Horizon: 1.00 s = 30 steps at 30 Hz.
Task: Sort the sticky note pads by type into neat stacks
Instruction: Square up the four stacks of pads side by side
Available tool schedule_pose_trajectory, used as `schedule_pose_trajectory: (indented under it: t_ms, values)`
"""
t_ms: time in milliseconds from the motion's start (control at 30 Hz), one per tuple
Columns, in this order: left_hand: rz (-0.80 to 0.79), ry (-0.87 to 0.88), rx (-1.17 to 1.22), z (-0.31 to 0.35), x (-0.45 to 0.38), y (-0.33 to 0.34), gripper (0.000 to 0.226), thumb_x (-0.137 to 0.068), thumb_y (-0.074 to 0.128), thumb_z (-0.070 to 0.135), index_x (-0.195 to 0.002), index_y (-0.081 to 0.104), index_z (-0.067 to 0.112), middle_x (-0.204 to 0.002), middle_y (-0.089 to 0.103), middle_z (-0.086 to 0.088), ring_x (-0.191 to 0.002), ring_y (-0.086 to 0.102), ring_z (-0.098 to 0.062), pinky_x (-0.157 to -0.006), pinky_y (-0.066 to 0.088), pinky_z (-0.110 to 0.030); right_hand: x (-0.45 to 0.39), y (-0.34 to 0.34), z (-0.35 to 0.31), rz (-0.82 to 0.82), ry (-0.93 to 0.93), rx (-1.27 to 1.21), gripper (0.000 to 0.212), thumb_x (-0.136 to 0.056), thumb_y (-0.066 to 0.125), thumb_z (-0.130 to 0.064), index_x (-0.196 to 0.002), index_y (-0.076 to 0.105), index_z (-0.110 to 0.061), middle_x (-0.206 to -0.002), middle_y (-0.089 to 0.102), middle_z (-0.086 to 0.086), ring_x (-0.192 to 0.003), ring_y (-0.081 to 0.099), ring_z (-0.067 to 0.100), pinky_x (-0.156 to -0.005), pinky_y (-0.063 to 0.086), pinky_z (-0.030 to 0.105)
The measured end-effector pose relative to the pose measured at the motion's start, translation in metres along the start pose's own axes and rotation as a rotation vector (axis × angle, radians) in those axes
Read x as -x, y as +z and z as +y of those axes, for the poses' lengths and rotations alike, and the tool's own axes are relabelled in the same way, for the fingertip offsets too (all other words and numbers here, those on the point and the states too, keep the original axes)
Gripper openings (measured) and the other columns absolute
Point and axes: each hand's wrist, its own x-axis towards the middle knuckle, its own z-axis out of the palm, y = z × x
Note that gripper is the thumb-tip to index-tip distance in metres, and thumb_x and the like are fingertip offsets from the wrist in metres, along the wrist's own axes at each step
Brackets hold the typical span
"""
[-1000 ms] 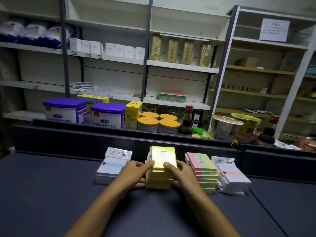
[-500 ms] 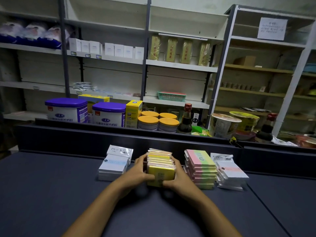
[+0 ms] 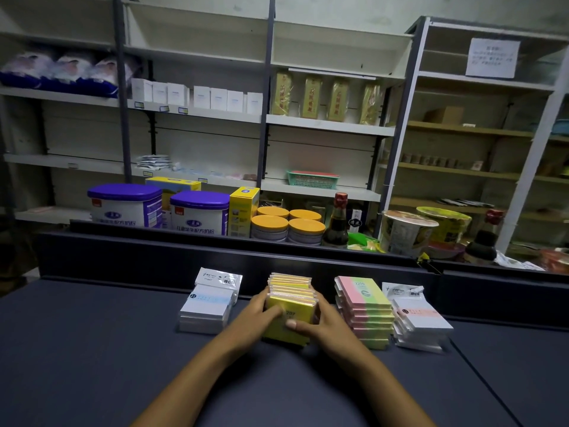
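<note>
Both hands clasp the yellow pad stack (image 3: 291, 306) on the dark counter (image 3: 92, 365): the left hand (image 3: 257, 318) wraps its left side with the thumb on the front face, and the right hand (image 3: 320, 323) wraps the right side, thumb lying across the front pad. The stack is tipped so the pads' edges fan upward. Just left of the left hand sits a white pad stack (image 3: 209, 303), one wrapped pad leaning behind it. Just right of the right hand stands the pink-and-green pad stack (image 3: 365, 309), with another white stack (image 3: 418, 318) touching its far side. Beyond the hands, past the counter's raised ledge, stand two purple-lidded tubs (image 3: 160, 208), lids on, four orange-capped jars (image 3: 288, 224) and a dark bottle (image 3: 337, 223). A green basket (image 3: 312, 179) on the shelf holds something red.
</note>
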Motion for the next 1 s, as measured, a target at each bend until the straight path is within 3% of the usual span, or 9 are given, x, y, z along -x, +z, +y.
schedule_pose_trajectory:
  t_ms: [100, 267, 433, 567, 667, 800, 867, 933, 1000]
  values:
    - [0.035, -0.036, 0.025, -0.0037, -0.0010, -0.0004, 0.031, -0.096, 0.052, 0.017, -0.124, 0.052, 0.030, -0.110, 0.064, 0.017, -0.093, 0.059, 0.011, -0.065, 0.040, 0.001, 0.0011, 0.0010, 0.0000, 0.012, -0.003, 0.029, 0.073, -0.083, 0.074, 0.000, -0.145, 0.038, -0.018, -0.134, 0.061, -0.001, -0.119, 0.062, 0.008, -0.097, 0.053, 0.026]
    - [-0.002, -0.034, 0.048, -0.0047, 0.0005, 0.0008, 0.083, -0.068, 0.069, 0.026, -0.141, 0.030, 0.019, -0.115, 0.061, 0.012, -0.101, 0.059, 0.003, -0.072, 0.045, -0.005, -0.0004, 0.0026, 0.0004, 0.028, -0.077, 0.163, 0.109, -0.081, 0.080, -0.012, -0.157, 0.005, -0.031, -0.152, 0.035, -0.011, -0.138, 0.043, 0.009, -0.113, 0.042, 0.034]
    - [0.006, -0.020, 0.122, -0.0103, -0.0035, -0.0017, 0.089, -0.075, 0.079, 0.022, -0.146, 0.024, 0.020, -0.121, 0.059, 0.011, -0.109, 0.061, -0.003, -0.091, 0.050, -0.019, -0.0013, 0.0016, 0.0022, 0.073, -0.132, 0.264, 0.084, -0.081, 0.080, -0.015, -0.148, 0.033, -0.032, -0.146, 0.045, 0.000, -0.129, 0.053, 0.011, -0.108, 0.047, 0.041]
    - [0.026, -0.011, 0.099, -0.0069, -0.0005, -0.0051, 0.110, -0.059, 0.081, 0.042, -0.151, 0.025, 0.019, -0.142, 0.047, -0.004, -0.123, 0.056, -0.016, -0.106, 0.047, -0.039, -0.0014, 0.0020, 0.0021, 0.088, -0.139, 0.260, 0.082, -0.080, 0.081, -0.013, -0.146, 0.035, -0.028, -0.145, 0.046, 0.001, -0.126, 0.056, 0.012, -0.105, 0.049, 0.041]
    - [0.057, 0.016, 0.053, -0.0029, 0.0038, -0.0058, 0.122, -0.048, 0.079, 0.054, -0.151, 0.028, 0.016, -0.142, 0.043, -0.002, -0.125, 0.053, -0.016, -0.107, 0.045, -0.041, 0.0003, 0.0023, 0.0014, 0.102, -0.128, 0.230, 0.091, -0.077, 0.084, -0.014, -0.148, 0.031, -0.032, -0.146, 0.044, -0.007, -0.129, 0.053, 0.012, -0.106, 0.049, 0.039]
    - [0.087, 0.062, -0.014, -0.0041, 0.0039, -0.0073, 0.117, -0.048, 0.078, 0.054, -0.149, 0.031, 0.019, -0.134, 0.041, 0.000, -0.120, 0.055, -0.012, -0.105, 0.047, -0.035, 0.0006, 0.0014, 0.0038, 0.114, -0.115, 0.229, 0.105, -0.072, 0.088, -0.020, -0.154, 0.023, -0.032, -0.142, 0.040, -0.022, -0.129, 0.048, 0.000, -0.107, 0.048, 0.031]
    - [0.075, 0.055, -0.072, -0.0067, 0.0014, -0.0065, 0.108, -0.058, 0.079, 0.046, -0.151, 0.029, 0.020, -0.133, 0.039, 0.001, -0.117, 0.053, -0.008, -0.100, 0.046, -0.020, -0.0004, 0.0021, 0.0045, 0.112, -0.120, 0.257, 0.094, -0.074, 0.087, -0.019, -0.147, 0.031, -0.036, -0.139, 0.040, -0.015, -0.128, 0.050, 0.001, -0.107, 0.048, 0.031]
    - [0.078, 0.054, -0.140, -0.0088, -0.0012, -0.0044, 0.095, -0.071, 0.079, 0.034, -0.150, 0.027, 0.023, -0.130, 0.036, 0.005, -0.108, 0.049, 0.002, -0.083, 0.038, 0.002, -0.0002, 0.0019, 0.0040, 0.113, -0.117, 0.278, 0.081, -0.075, 0.086, -0.019, -0.135, 0.038, -0.043, -0.138, 0.041, -0.006, -0.128, 0.051, 0.008, -0.108, 0.046, 0.032]
    - [0.099, 0.053, -0.179, -0.0115, -0.0036, -0.0034, 0.091, -0.073, 0.077, 0.032, -0.149, 0.027, 0.027, -0.127, 0.034, 0.007, -0.107, 0.045, 0.002, -0.075, 0.034, 0.007, 0.0004, 0.0017, 0.0026, 0.106, -0.110, 0.287, 0.075, -0.075, 0.085, -0.023, -0.132, 0.040, -0.044, -0.138, 0.044, -0.004, -0.128, 0.051, 0.008, -0.107, 0.045, 0.025]
